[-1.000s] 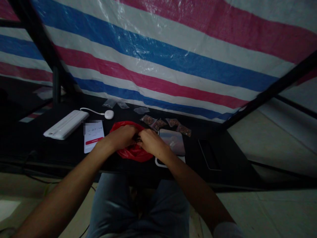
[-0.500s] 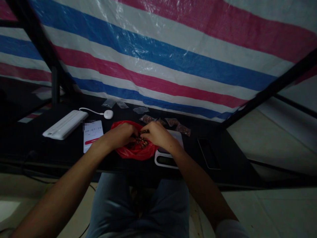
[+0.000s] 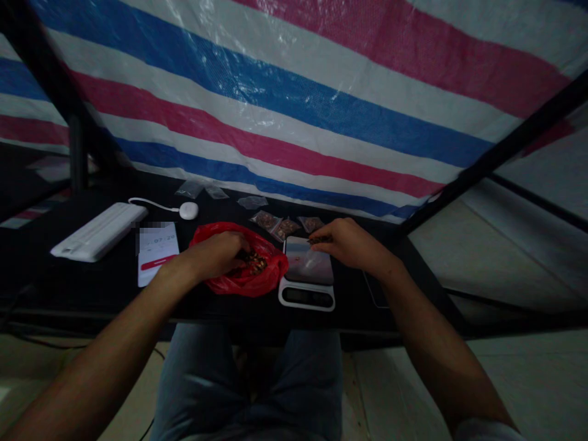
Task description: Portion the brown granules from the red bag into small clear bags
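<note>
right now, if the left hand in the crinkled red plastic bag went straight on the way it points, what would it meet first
The left hand would likely first meet the small brown-and-tan pieces inside the red plastic bag; depth is unclear, so it may already touch them.

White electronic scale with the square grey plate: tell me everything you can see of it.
The white, plastic-looking electronic scale lies flat on the black table, right of the open red plastic bag. Its shiny grey square plate looks metallic; a dark rounded display strip faces the person, too dim to read. On the plate shows a pale translucent patch, perhaps clear plastic or a reflection. The bare right hand, pinching brown bits, is at the plate's far right corner; contact is unclear.
</note>
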Demonstrator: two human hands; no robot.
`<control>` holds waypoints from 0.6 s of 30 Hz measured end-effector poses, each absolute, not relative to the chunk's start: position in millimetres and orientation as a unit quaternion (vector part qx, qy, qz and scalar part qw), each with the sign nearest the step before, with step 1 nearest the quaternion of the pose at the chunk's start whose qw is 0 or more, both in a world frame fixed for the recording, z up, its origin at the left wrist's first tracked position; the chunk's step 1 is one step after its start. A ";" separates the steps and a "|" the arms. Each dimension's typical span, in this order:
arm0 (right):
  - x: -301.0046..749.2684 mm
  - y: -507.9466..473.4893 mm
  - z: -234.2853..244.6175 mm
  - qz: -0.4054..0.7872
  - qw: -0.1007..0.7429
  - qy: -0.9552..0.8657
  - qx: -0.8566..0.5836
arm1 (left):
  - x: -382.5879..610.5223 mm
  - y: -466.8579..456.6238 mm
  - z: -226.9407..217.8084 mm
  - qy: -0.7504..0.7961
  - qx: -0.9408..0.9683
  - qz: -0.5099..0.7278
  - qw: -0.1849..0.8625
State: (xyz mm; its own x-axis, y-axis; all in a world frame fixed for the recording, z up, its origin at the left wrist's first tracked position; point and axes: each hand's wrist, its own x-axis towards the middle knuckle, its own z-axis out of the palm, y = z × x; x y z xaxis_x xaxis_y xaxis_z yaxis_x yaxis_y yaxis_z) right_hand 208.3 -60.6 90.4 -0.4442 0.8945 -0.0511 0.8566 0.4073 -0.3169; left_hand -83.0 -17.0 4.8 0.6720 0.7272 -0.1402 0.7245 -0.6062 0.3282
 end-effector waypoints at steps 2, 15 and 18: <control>213.3 -61.8 88.1 0.146 0.040 -0.842 -0.518 | -80.5 -17.4 4.0 0.406 0.896 -0.001 0.179; 208.2 -60.9 87.2 0.118 -0.047 -0.851 -0.509 | -78.1 -15.6 0.7 0.432 0.883 0.002 0.181; 208.7 -57.9 83.9 0.118 -0.048 -0.853 -0.505 | -80.7 -13.7 0.1 0.421 0.888 0.013 0.185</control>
